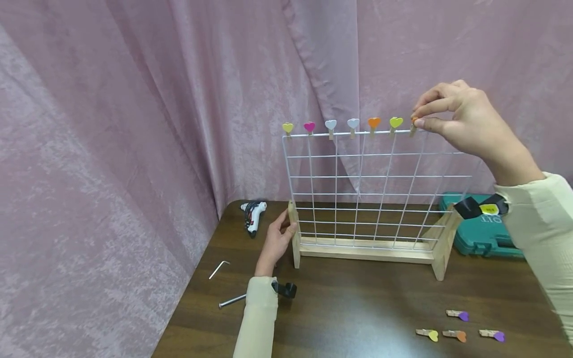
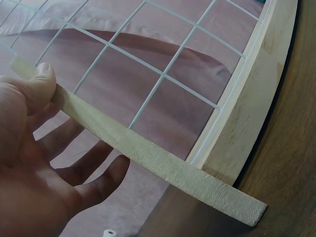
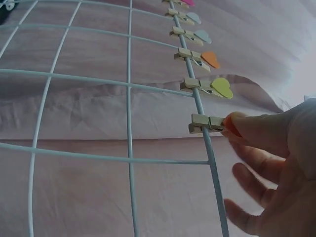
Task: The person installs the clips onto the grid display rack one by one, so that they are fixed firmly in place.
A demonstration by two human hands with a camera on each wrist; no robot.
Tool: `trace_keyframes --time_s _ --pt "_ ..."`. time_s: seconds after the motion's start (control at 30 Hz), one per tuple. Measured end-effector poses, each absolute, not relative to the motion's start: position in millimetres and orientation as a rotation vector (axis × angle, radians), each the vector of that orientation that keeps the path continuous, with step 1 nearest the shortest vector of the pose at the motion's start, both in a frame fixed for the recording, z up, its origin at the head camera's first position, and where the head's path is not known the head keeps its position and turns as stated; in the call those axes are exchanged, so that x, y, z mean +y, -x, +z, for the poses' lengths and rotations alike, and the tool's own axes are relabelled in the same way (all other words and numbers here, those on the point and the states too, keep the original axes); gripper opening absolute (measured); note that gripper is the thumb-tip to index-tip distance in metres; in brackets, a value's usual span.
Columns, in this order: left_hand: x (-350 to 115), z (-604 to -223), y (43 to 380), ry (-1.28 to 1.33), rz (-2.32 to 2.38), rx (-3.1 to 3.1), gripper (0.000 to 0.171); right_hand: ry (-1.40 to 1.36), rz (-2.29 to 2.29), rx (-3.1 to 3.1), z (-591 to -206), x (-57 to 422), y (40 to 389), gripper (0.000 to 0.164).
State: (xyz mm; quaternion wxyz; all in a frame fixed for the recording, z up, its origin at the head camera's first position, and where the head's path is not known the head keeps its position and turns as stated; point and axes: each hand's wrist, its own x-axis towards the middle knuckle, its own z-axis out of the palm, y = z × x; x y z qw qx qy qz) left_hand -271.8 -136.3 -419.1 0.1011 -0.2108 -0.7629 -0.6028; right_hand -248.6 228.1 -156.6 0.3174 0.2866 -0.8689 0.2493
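Note:
A white wire grid (image 1: 358,176) stands upright in a wooden stand (image 1: 367,252). Along its top wire sits a row of small clothespins with heart tops, among them a yellow-green one (image 3: 221,88) and an orange one (image 3: 210,59). My right hand (image 1: 470,117) pinches another clothespin (image 3: 207,123) with an orange heart between thumb and forefinger, its wooden jaws across the top wire. The other right fingers are loosely bent. Low on the left, my left hand (image 1: 277,242) holds the stand's side post (image 2: 148,153), thumb on its edge and fingers behind.
Several loose heart clothespins (image 1: 454,335) lie at the table's front right. A green case (image 1: 488,233) is behind the stand's right end. On the left are a glue gun (image 1: 255,216), a hex key (image 1: 218,269) and a metal rod (image 1: 232,301) partly under the left sleeve. A pink curtain (image 1: 250,99) hangs behind.

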Motion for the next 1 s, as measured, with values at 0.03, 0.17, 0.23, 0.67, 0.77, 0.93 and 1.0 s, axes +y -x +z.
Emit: trace_keyframes --time_s 0.03,0.17,0.23,0.67,0.77,0.93,1.0 --pt "-136.4 -419.2 272.2 0.622 -1.787 -2.251 0.050 -0.748 0.662 -2.306 -156.2 228.5 247.8 0.005" --pt "-137.5 -419.8 272.9 0.628 -1.785 -2.242 0.050 -0.660 0.751 -2.397 -155.4 232.0 240.8 0.020" --pt "-137.9 -420.2 272.7 0.632 -1.776 -2.242 0.050 -0.609 0.825 -2.419 -156.3 235.3 235.0 0.028" --pt "-139.1 -417.1 274.2 0.644 -1.722 -2.239 0.048 -0.732 0.953 -2.110 -177.1 252.3 198.0 0.023" --pt "-139.2 -415.9 274.5 0.646 -1.720 -2.239 0.048 -0.763 0.960 -2.088 -185.0 254.5 189.4 0.024" --pt "-139.0 -415.6 274.5 0.639 -1.732 -2.259 0.049 -0.781 0.919 -2.112 -206.3 258.0 179.4 0.027" --pt "-138.9 -416.0 274.5 0.640 -1.738 -2.256 0.049 -0.790 0.912 -2.123 -216.9 259.5 177.1 0.028"
